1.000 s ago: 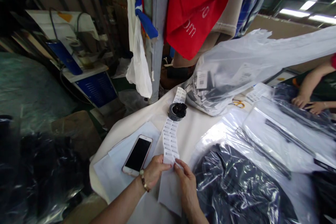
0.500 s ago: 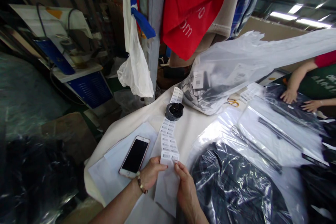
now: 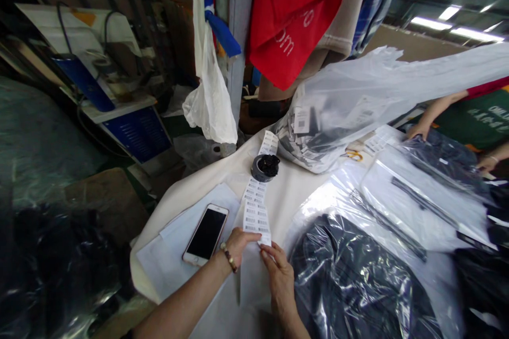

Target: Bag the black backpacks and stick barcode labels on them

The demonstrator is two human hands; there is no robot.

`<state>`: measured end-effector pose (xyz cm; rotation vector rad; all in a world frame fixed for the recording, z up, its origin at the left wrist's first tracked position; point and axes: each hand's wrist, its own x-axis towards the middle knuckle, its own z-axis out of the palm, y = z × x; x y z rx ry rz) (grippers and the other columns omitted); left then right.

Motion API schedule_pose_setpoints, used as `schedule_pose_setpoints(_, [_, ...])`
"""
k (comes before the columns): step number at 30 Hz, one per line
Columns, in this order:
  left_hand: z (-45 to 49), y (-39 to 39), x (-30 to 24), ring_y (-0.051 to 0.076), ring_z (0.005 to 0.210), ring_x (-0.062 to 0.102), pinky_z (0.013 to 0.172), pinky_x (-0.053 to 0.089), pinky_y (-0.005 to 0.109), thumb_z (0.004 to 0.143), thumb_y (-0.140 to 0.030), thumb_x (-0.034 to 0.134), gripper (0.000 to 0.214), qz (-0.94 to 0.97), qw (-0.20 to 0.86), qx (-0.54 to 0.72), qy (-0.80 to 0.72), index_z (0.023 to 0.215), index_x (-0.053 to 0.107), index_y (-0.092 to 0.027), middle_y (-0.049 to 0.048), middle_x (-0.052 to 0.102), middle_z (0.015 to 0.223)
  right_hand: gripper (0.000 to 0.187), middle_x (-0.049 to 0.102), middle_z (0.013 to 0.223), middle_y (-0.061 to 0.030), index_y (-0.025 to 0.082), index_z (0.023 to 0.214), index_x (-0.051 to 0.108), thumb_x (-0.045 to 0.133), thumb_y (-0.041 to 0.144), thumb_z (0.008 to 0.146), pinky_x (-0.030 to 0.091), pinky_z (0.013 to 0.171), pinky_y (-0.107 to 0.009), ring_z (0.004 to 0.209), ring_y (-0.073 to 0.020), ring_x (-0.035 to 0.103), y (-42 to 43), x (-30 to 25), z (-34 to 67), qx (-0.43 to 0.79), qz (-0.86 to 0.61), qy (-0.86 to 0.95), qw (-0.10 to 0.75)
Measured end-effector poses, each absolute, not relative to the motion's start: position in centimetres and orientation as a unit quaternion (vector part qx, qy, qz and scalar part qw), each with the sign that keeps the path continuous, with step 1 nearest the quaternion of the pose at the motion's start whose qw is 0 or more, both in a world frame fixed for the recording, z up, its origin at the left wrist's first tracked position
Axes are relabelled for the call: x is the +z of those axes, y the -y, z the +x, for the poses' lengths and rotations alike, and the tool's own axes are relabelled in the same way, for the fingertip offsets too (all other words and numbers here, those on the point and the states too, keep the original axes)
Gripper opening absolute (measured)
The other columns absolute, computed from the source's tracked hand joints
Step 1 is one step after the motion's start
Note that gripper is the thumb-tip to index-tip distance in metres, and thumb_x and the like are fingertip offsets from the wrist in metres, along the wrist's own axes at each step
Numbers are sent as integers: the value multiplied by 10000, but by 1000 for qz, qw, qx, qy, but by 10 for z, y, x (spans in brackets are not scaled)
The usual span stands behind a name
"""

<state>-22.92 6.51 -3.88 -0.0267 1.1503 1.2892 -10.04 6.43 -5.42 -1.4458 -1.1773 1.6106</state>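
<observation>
A white strip of barcode labels [image 3: 255, 205] runs down the table towards me, with a black tape roll [image 3: 259, 168] lying across it. My left hand [image 3: 239, 246] pinches the strip's near end from the left, its thumb across the printed face. From the right, my right hand [image 3: 281, 271] pinches the same end at the lower corner, fingers and thumb together. Whether a single label is between the fingertips, I cannot tell. Beside my left wrist, a phone [image 3: 205, 234] with a dark screen rests on white paper sheets [image 3: 167, 259].
Dark garments in clear plastic bags [image 3: 358, 275] lie to my right. Behind them stand a clear bag of tags [image 3: 308, 137] and yellow-handled scissors [image 3: 353, 155]. A co-worker's hand [image 3: 421, 130] touches dark packed clothing. A metal post [image 3: 238, 26] and a red cloth [image 3: 298, 16] hang over the far edge.
Both hands have moved slightly up the strip, the left also to the right. The blank paper end below the labels no longer hangs between them. The co-worker's hands have moved apart.
</observation>
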Motion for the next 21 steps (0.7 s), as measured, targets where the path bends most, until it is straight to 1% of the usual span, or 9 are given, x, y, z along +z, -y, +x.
schedule_pose_setpoints(3, [-228,-65,-37,280,757,641,742,486,348,352,-194,726,342,-17,644,569,-511,676,699,-86,113,696,723,366,610,1110,-80,213,740,736,725,505,521,410,926,-342,1069,-267,520,-65,-47,-100,628,-569,426,315])
schedule_pose_setpoints(6, [-228,-65,-34,275,736,642,723,488,337,355,-191,725,353,-17,635,573,-518,688,702,-76,115,696,722,387,641,1072,-68,207,782,734,734,491,518,404,939,-340,1068,-266,531,-66,-38,-102,640,-583,396,307])
schedule_pose_setpoints(9, [-226,-65,-34,275,720,642,694,488,332,356,-190,732,386,-20,625,576,-527,720,707,-67,117,694,711,397,679,978,-53,212,807,727,750,465,502,444,887,-341,1010,-265,573,-65,-32,-104,672,-590,328,305])
schedule_pose_setpoints(11, [-225,-65,-35,269,719,642,687,487,326,360,-189,737,401,-23,616,580,-533,740,709,-66,114,695,712,386,693,919,-45,214,785,723,761,445,478,469,846,-339,958,-263,600,-64,-30,-106,688,-589,286,313])
schedule_pose_setpoints(14, [-223,-64,-37,255,711,639,682,487,313,366,-188,738,395,-27,605,586,-539,738,708,-62,115,696,724,375,699,878,-40,214,775,719,762,431,471,490,811,-340,884,-252,626,-63,-31,-107,692,-588,268,321])
schedule_pose_setpoints(17, [-223,-64,-38,244,701,636,679,486,306,372,-191,733,387,-30,599,590,-540,736,705,-60,112,695,725,372,696,887,-48,214,795,720,744,446,505,495,813,-344,886,-249,625,-63,-34,-105,680,-591,300,314])
schedule_pose_setpoints(19, [-223,-64,-37,247,699,637,682,486,308,372,-192,736,386,-28,601,593,-535,733,703,-60,114,694,723,351,687,922,-58,214,802,722,720,461,552,484,847,-344,926,-246,612,-63,-39,-103,651,-586,364,315])
schedule_pose_setpoints(21, [-224,-63,-36,256,703,638,683,487,316,371,-196,743,385,-24,610,593,-525,727,701,-57,123,692,728,315,665,971,-70,216,791,726,686,470,609,477,866,-340,956,-240,599,-62,-45,-101,594,-566,461,339])
